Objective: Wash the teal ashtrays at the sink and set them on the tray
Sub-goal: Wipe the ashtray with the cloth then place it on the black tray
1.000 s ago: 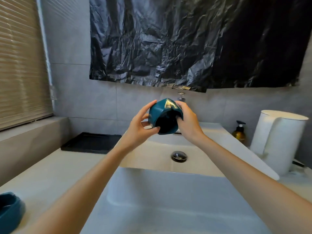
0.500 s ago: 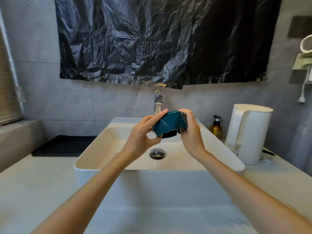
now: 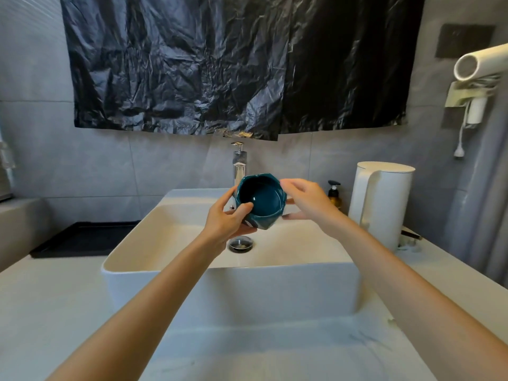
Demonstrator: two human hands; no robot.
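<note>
A teal faceted ashtray [image 3: 261, 202] hangs above the white sink basin [image 3: 176, 229], tilted so its hollow faces me. My left hand [image 3: 228, 218] grips its left and lower side, thumb on the rim. My right hand [image 3: 308, 202] is at its right edge with fingers spread, fingertips touching or very close to it. The chrome faucet [image 3: 239, 166] stands just behind the ashtray; no water is visible. A black tray [image 3: 85, 237] lies on the counter to the left of the sink.
A white kettle [image 3: 382, 204] and an amber pump bottle [image 3: 334, 195] stand right of the basin. The drain [image 3: 241, 243] sits below my hands. A hair dryer [image 3: 478, 64] hangs on the right wall. Black plastic sheet [image 3: 220, 64] covers the wall above.
The ashtray has turned from bottom-up to hollow facing me. My right hand's grip has loosened to the side. The view has swung right, and the second ashtray at lower left is out of frame.
</note>
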